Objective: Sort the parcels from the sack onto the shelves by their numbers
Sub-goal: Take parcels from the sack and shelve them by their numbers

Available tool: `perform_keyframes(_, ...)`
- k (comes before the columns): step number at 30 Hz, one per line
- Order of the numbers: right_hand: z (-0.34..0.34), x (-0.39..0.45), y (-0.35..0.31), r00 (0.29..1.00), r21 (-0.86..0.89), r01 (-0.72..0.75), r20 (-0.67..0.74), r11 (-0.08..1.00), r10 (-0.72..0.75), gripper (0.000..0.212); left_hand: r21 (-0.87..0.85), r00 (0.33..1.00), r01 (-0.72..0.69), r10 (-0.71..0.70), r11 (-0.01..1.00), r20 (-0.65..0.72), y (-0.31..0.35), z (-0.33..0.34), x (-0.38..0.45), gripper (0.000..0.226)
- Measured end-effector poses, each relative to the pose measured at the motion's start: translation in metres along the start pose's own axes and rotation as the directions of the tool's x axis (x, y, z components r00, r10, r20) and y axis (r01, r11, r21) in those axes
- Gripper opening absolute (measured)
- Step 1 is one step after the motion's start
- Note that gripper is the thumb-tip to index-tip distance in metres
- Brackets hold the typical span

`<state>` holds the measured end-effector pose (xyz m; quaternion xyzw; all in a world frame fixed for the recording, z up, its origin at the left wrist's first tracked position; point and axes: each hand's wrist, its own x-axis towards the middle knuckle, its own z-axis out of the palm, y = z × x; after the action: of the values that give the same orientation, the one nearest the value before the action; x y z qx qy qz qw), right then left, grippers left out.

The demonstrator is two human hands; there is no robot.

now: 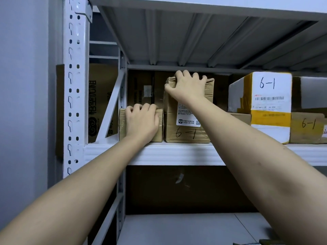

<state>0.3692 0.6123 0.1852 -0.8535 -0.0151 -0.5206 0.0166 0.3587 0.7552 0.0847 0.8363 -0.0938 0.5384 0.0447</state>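
Parcels marked 6-1 already line the shelf (177, 152), where right hand (187, 85) fingers curl over the tall parcel (187, 131) at twelve o'clock and left hand (141, 121) fingers grip the small parcel (122, 124) at nine o'clock; sack unseen.

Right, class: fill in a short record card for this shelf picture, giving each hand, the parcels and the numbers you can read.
left hand: left hand grips the top of the small brown box
right hand: right hand grips the top of the tall brown box
tall box number: 6-1
neighbours: white and yellow box and low brown box, both marked 6-1
support: all stand on the white shelf
small box number: cannot tell
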Motion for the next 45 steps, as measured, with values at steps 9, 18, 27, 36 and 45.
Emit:
perform_keyframes(9, 0.000, -0.002, -0.004, 1.000, -0.024, -0.016, 0.001, 1.000, 0.016, 0.058, -0.130, 1.000, 0.013, -0.011, 0.991, 0.014, -0.003, -0.001, 0.004, 0.029)
perform_keyframes(18, -0.014, -0.030, 0.001, 0.959, 0.127, 0.022, -0.285, 0.992, 0.015, 0.058, -0.200, 0.987, -0.105, 0.078, 0.974, -0.138, 0.016, -0.018, -0.007, 0.040)
perform_keyframes(27, -0.031, -0.092, 0.079, 0.930, 0.239, -0.023, -0.351, 0.971, 0.108, 0.046, -0.079, 0.903, -0.425, 0.417, 0.902, -0.101, 0.096, -0.026, -0.023, 0.050)
perform_keyframes(36, -0.060, -0.143, 0.223, 0.969, 0.088, -0.096, -0.218, 0.992, 0.113, 0.046, -0.090, 0.919, -0.394, 0.394, 0.915, -0.015, 0.220, -0.012, -0.029, 0.061)
perform_keyframes(45, -0.070, -0.185, 0.377, 0.997, -0.009, -0.054, -0.054, 0.998, 0.054, 0.047, -0.095, 0.939, -0.338, 0.342, 0.936, 0.034, 0.368, 0.000, -0.036, 0.061)
